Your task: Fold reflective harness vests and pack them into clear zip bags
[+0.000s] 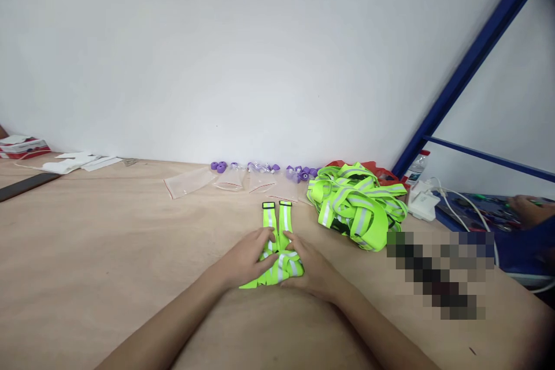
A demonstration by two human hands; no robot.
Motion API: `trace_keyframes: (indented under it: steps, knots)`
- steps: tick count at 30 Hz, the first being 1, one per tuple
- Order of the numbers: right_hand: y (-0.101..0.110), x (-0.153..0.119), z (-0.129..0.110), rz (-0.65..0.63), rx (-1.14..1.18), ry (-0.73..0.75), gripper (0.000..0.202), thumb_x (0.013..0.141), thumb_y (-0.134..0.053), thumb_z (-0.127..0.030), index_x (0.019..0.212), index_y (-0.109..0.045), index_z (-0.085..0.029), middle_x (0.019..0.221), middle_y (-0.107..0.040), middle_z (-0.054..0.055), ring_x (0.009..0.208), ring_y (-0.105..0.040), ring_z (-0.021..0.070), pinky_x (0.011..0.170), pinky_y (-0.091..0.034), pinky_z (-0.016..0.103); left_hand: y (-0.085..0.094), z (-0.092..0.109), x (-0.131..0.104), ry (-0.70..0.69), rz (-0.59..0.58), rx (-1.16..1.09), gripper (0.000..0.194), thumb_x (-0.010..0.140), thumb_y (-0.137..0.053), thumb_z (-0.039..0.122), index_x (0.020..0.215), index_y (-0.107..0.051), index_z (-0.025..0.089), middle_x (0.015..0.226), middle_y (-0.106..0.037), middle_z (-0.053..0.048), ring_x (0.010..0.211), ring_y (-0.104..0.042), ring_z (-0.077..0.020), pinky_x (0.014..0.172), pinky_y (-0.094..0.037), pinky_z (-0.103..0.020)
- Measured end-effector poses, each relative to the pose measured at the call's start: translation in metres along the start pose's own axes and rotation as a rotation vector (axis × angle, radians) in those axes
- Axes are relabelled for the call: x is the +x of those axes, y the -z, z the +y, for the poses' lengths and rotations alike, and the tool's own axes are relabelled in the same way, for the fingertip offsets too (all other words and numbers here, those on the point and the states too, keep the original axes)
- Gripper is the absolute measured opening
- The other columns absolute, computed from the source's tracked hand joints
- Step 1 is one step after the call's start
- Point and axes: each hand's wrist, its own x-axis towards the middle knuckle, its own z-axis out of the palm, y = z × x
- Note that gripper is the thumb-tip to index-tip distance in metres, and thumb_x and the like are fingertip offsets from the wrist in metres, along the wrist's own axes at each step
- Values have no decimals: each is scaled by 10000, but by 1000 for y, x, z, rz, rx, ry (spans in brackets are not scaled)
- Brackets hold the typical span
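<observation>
Lime-green fabric strap with silver reflective stripes (289, 266) laid on the pale wooden tabletop (130, 254), near the front centre. Two narrow ends are pointed toward the white wall (260, 58), each fitted with a black rectangular buckle (269, 206); the nearer part is gathered into folds.

Left hand (249, 257): placed over the left side of the strap, thumb and forefinger held apart, fabric touched by both. Right hand (314, 272): curved about the right edge of the folds, fingers loosely parted and in contact with the fabric. How firmly the strap is pressed cannot be told.

Beyond the strap, clear plastic zip bags with red seal lines (188, 182) are set out in a row, with small purple rounded pieces (221, 167) behind them. To the right, a tangled heap of lime-green reflective straps (358, 208) is seen, red plastic material (379, 172) partly hidden behind it. Beside the heap: white plastic adapter (422, 201), clear red-capped bottle (417, 167). At far right, another person's hand (531, 210) is partly seen
</observation>
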Motion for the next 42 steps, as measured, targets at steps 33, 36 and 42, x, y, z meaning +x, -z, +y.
trace_keyframes:
  steps: [33,36,42]
  knots:
    - [-5,-8,0,66,-96,206,511,853,-700,-348,1291,-492,-186,1274,-625,151,1194,-584,300,986,-462,445,-26,12,-25,-176,2,47,561,991,-489,407,1479,-335,179,1591,-320,-175,1495,-257,-292,1219,-265,-517]
    - [-5,-6,0,71,-95,207,429,860,-699,-357,1221,-531,-197,1258,-642,138,1176,-597,298,979,-469,435,-24,12,-22,-153,-17,13,530,1002,-471,410,1472,-357,195,1527,-432,-152,1427,-383,-268,1192,-324,-482]
    - [2,-9,2,65,-20,222,587,800,-737,-335,1323,-494,-226,1367,-607,115,1256,-572,292,1038,-453,425,-22,5,-18,-109,-40,-11,500,1025,-412,389,1501,-373,246,1532,-460,-91,1404,-428,-241,1195,-324,-461]
